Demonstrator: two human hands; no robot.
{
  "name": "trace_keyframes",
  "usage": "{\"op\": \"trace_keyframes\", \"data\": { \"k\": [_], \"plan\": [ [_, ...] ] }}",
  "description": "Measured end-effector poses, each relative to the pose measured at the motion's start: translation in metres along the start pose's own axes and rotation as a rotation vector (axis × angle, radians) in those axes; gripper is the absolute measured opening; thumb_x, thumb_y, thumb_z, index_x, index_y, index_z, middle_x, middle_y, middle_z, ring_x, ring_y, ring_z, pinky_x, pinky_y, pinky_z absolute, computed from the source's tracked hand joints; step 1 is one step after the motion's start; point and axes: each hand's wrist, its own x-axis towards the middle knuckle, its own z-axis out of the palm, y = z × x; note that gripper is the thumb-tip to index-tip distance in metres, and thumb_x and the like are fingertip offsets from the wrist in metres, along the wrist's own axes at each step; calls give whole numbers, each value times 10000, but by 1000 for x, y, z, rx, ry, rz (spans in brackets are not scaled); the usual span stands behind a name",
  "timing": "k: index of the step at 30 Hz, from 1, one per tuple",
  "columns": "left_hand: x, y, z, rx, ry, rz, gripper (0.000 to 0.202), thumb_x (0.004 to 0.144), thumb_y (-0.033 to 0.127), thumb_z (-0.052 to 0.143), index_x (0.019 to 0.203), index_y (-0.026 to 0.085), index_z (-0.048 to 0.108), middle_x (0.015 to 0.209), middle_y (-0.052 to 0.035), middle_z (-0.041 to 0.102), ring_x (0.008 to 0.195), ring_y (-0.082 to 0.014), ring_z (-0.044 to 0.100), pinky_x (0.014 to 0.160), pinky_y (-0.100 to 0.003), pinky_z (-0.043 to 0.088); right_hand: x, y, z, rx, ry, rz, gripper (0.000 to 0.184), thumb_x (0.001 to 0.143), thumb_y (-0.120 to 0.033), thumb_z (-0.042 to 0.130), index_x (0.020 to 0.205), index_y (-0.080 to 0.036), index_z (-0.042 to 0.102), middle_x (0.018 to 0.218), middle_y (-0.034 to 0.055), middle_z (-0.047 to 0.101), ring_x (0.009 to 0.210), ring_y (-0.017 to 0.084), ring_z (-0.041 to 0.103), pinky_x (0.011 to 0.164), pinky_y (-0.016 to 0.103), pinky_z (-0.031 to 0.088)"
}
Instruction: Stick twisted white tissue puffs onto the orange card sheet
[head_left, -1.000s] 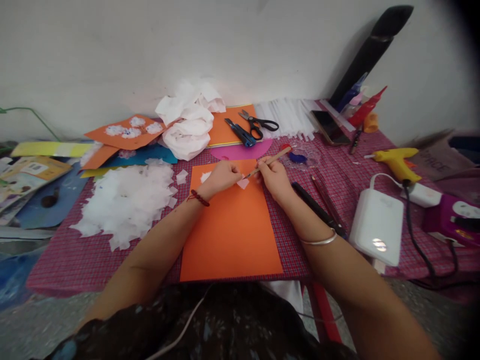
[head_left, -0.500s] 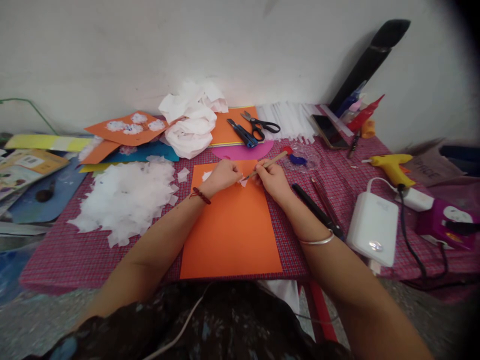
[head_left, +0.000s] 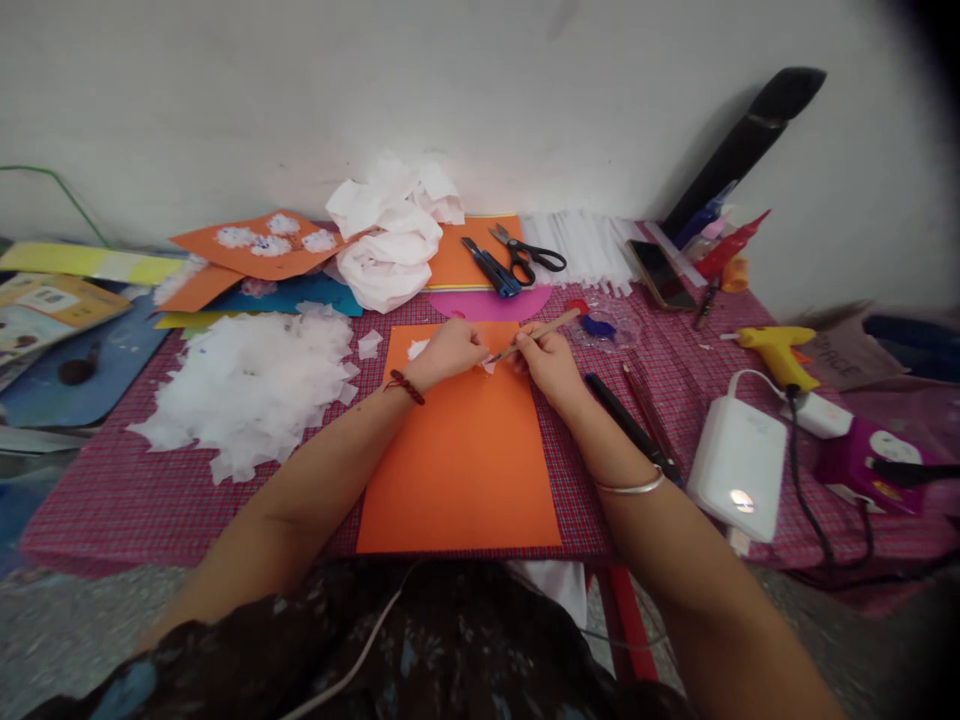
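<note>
My left hand (head_left: 454,350) is closed in a pinch at a small white paper piece (head_left: 490,367), above the upper part of an orange sheet (head_left: 459,455). In my right hand (head_left: 551,365) is a slim wooden stick (head_left: 559,323), gripped like a pen, its thin lower end at the paper piece. Whether that end is a brush tip I cannot tell. Partly behind my left hand, a white paper cluster (head_left: 417,348) lies on the orange sheet. One loose white square (head_left: 369,345) lies just left of the sheet.
A heap of white paper squares (head_left: 244,390) lies left. Behind are crumpled white paper (head_left: 386,250), a utility knife (head_left: 491,268) and scissors (head_left: 525,252). A clear palette (head_left: 619,325) with red and blue paint, a glue gun (head_left: 780,352) and a white power adapter (head_left: 739,465) lie right.
The view has shifted slightly. Both hands stay close together over the top of the orange sheet, and the stick's lower end remains at the small paper piece.
</note>
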Motion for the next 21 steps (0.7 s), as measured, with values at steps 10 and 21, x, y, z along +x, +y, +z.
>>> {"op": "trace_keyframes", "data": {
  "k": [10,21],
  "plan": [
    [7,-4,2,-9,34,94,271,786,229,453,525,162,488,496,3,446,496,-109,375,497,-262,239,-1,-1,2,-49,-52,8,225,824,-409,577,753,-200,530,598,-12,626,490,107,558,516,234,435],
    [3,4,-4,109,8,43,238,782,151,439,554,159,507,526,3,444,534,-124,392,520,-275,253,-2,-6,6,-11,-9,53,202,819,-370,589,735,-197,528,565,-22,609,471,97,543,486,215,419]
  ]
}}
